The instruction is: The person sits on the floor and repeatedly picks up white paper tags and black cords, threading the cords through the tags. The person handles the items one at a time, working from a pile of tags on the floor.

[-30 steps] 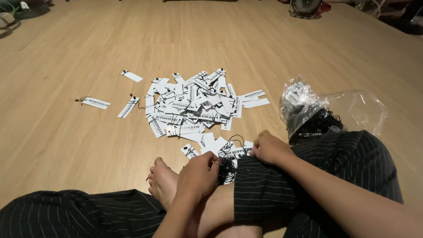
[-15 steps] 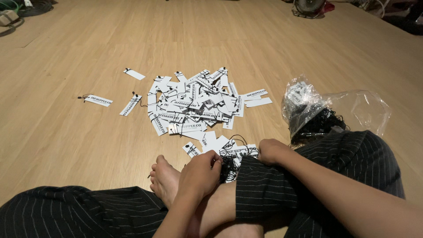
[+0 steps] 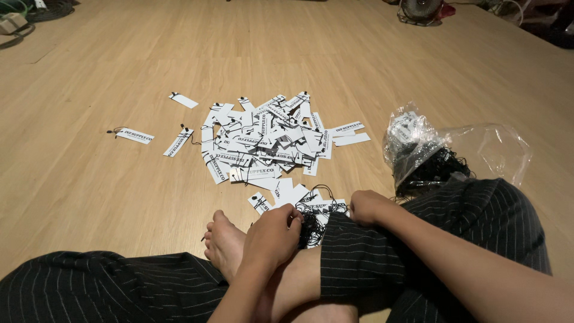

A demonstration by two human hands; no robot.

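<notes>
closest in, left hand (image 3: 272,236) pinching into black string tangle (image 3: 308,224) by the bare foot (image 3: 224,242), right hand (image 3: 368,206) curled narrow at the same tangle's edge (grip contents unclear), best teasing one loop free slowly, beyond lying white tag pile (image 3: 263,140), then clear plastic bag (image 3: 436,149).

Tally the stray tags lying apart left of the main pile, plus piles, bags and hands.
Stray white tags: 3 (first, second, third)
Main tag pile: 1
Clear plastic bag of black strings: 1
Hands: 2, left hand, right hand
Total: 7
</notes>
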